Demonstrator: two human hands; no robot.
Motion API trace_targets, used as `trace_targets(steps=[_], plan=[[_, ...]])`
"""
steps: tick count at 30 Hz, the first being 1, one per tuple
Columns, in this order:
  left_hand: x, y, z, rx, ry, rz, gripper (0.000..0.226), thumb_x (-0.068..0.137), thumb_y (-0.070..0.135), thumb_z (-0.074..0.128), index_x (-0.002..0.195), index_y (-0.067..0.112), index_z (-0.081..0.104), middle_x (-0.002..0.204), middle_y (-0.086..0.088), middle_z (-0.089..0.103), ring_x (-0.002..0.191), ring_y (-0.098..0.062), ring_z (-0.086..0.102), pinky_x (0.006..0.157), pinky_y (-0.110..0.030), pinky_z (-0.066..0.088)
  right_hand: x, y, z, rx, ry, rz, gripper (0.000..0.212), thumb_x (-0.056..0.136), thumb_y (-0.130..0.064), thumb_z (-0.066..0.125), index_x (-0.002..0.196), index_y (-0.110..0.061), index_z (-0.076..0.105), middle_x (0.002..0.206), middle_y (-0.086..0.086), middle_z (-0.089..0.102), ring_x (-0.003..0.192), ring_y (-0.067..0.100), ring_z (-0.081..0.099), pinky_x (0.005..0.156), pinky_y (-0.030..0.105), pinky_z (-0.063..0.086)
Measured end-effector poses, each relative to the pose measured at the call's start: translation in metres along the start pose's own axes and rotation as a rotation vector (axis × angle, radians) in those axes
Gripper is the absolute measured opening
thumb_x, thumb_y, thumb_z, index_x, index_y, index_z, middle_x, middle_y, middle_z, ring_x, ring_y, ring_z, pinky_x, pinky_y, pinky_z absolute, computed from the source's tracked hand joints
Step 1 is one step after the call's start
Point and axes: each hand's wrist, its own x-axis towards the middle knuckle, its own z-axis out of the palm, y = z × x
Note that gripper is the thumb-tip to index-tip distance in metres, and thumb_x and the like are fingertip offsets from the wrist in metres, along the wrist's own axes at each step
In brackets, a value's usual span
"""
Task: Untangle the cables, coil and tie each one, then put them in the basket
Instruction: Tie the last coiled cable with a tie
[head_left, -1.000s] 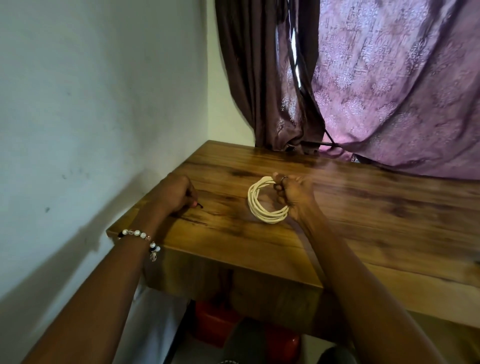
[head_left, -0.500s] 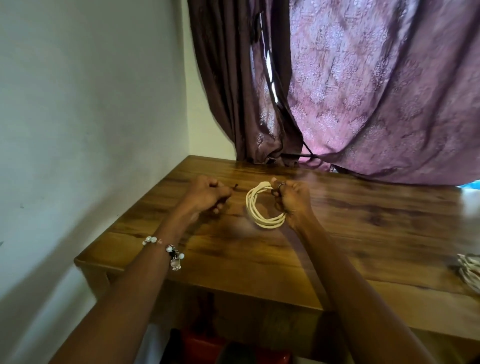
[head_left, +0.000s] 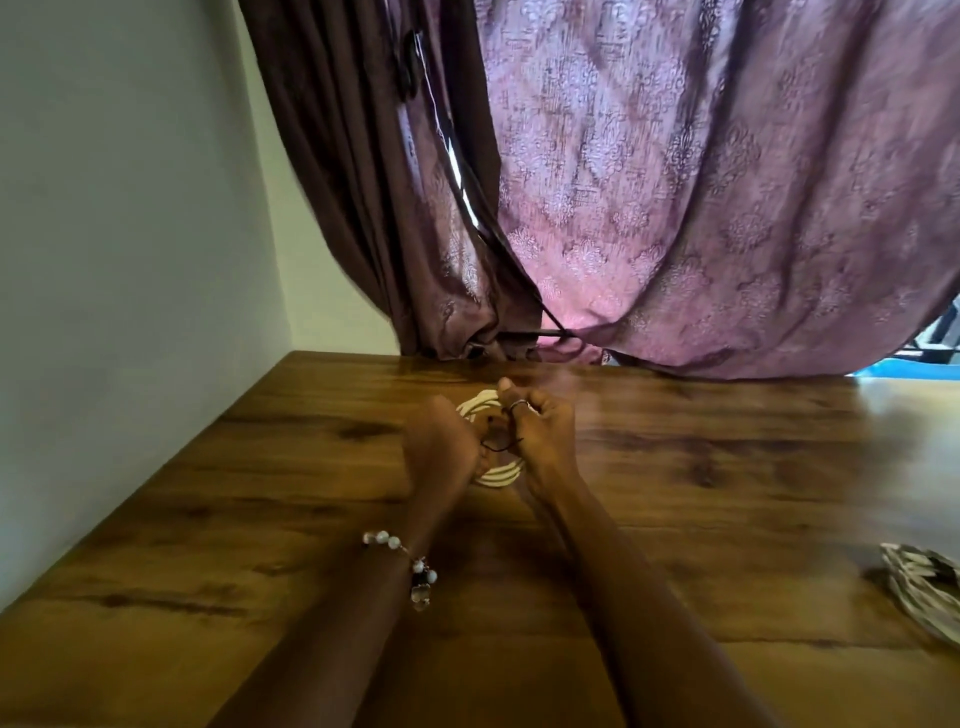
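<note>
At the middle of the wooden bench (head_left: 727, 467), the cream cable coil (head_left: 496, 474) sits between two hands held close together. The right hand (head_left: 540, 431) has its fingers curled round the coil's 3 o'clock side. The left hand (head_left: 441, 444), at the coil's 9 o'clock, is closed with its fingertips toward a thin dark tie (head_left: 501, 445) that crosses between the hands; whether it truly pinches the tie I cannot tell, as the fingertips are hidden.

The step looks like tying the coil. To do it well, the right hand should keep the loops stacked flat so none springs loose, while the left draws the tie snug around all the turns, not just the outer ones. Tightening too hard could kink the cable.

At 4 o'clock, at the picture's edge, lies a pale woven thing (head_left: 924, 590), perhaps the basket.
</note>
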Motion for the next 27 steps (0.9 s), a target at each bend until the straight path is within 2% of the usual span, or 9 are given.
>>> trace_targets(steps=[2,4,7,12,14,17,21,24,27], plan=[[-0.001,-0.004,0.012,0.093,0.084,0.066,0.02,0.088,0.023,0.062,0.094,0.004,0.064,0.098,-0.014,0.066,0.096,-0.032,0.062,0.072,-0.036,0.045,0.004,0.002,0.001,-0.037,-0.003,-0.007,0.022,0.089,-0.026,0.066,0.077,-0.007,0.065,0.065,0.019,0.06,0.056,0.026,0.054,0.047,0.027,0.045],[0.002,-0.006,0.022,0.064,0.139,0.101,0.024,0.088,0.024,0.063,0.097,0.002,0.065,0.1,-0.016,0.066,0.099,-0.034,0.06,0.073,-0.039,0.042,0.006,-0.001,0.0,-0.027,-0.011,-0.011,0.024,0.09,-0.024,0.064,0.081,-0.002,0.065,0.059,0.011,0.057,0.045,0.018,0.051,0.039,0.02,0.041],[0.002,-0.003,0.028,-0.021,0.2,0.145,0.019,0.085,0.021,0.066,0.09,0.004,0.07,0.091,-0.014,0.069,0.089,-0.032,0.062,0.067,-0.036,0.038,0.004,-0.003,-0.003,0.045,-0.042,0.027,0.026,0.093,-0.021,0.061,0.083,0.002,0.061,0.055,0.013,0.053,0.031,0.011,0.045,0.032,0.014,0.034],[-0.002,-0.006,0.025,-0.204,0.273,0.17,0.011,0.077,0.014,0.072,0.08,0.004,0.069,0.081,-0.012,0.07,0.078,-0.03,0.064,0.068,-0.039,0.047,-0.002,-0.001,0.004,0.058,-0.088,0.075,0.03,0.091,-0.026,0.063,0.083,0.003,0.058,0.053,0.009,0.042,0.031,0.008,0.038,0.033,0.014,0.031],[-0.005,-0.008,0.023,-0.284,0.323,0.196,0.015,0.074,0.007,0.074,0.081,0.0,0.062,0.079,-0.012,0.067,0.076,-0.031,0.061,0.068,-0.037,0.038,-0.003,-0.003,0.004,0.077,-0.113,0.106,0.03,0.092,-0.024,0.061,0.077,0.002,0.056,0.047,0.006,0.041,0.03,0.007,0.035,0.031,0.014,0.028],[-0.011,-0.008,0.021,-0.317,0.37,0.297,0.022,0.072,0.001,0.074,0.083,-0.002,0.056,0.074,-0.011,0.061,0.069,-0.032,0.059,0.059,-0.031,0.027,-0.004,-0.009,0.001,0.13,-0.145,0.154,0.026,0.092,-0.019,0.06,0.074,-0.001,0.055,0.048,0.006,0.039,0.03,0.006,0.029,0.03,0.015,0.021],[-0.009,-0.008,0.022,-0.286,0.346,0.34,0.024,0.076,0.006,0.074,0.09,0.0,0.055,0.077,-0.012,0.063,0.07,-0.032,0.061,0.059,-0.033,0.033,-0.003,-0.008,-0.003,0.219,-0.142,0.184,0.017,0.09,-0.015,0.062,0.089,0.002,0.058,0.055,0.008,0.041,0.03,0.006,0.03,0.032,0.016,0.018],[-0.012,-0.006,0.022,-0.297,0.329,0.352,0.023,0.076,0.006,0.073,0.091,0.002,0.055,0.076,-0.011,0.065,0.07,-0.031,0.062,0.059,-0.035,0.04,-0.003,-0.009,-0.006,0.253,-0.129,0.209,0.02,0.09,-0.013,0.061,0.08,0.003,0.057,0.044,0.006,0.041,0.028,0.007,0.029,0.031,0.014,0.018],[-0.011,-0.005,0.02,-0.326,0.293,0.326,0.02,0.077,0.006,0.072,0.091,0.005,0.057,0.069,-0.001,0.062,0.067,-0.026,0.064,0.059,-0.034,0.044,-0.004,-0.01,-0.006,0.28,-0.128,0.209,0.021,0.091,-0.01,0.06,0.074,0.002,0.056,0.04,0.002,0.043,0.028,0.006,0.03,0.03,0.013,0.018]])
